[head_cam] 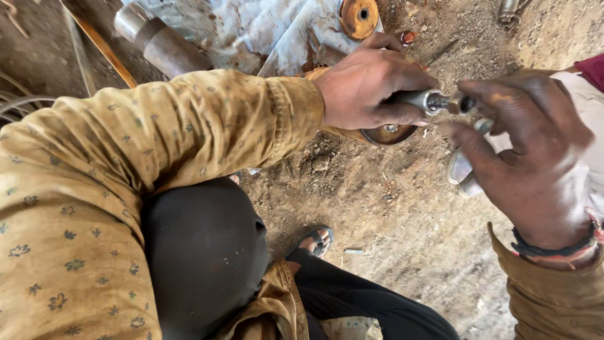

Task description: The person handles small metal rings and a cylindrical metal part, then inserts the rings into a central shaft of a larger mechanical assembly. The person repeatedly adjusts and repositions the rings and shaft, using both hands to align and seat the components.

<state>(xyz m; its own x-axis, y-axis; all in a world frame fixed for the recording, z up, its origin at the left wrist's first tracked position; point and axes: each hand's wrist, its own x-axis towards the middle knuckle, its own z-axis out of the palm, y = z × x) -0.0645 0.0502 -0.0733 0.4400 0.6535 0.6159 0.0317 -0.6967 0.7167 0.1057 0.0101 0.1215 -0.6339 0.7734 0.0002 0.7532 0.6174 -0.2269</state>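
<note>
My left hand [368,85] is wrapped around a short silver metal shaft [423,99] with a dark threaded tip. My right hand [525,148] meets that tip from the right, its thumb and fingers pinching the small dark end piece [464,103]. Behind my right fingers lies a pale metal part [461,169], partly hidden. A round rusty disc [390,134] sits just under my left hand. Both sleeves are mustard yellow with a small printed pattern, and cord bracelets [553,249] circle my right wrist.
Bare dirt ground [402,214] lies below. At the top sit a rusty orange disc with a centre hole [358,17], a thick steel cylinder [157,41] and a stained metal sheet [251,28]. My black-trousered knee [204,252] and sandalled foot [314,240] are low in view.
</note>
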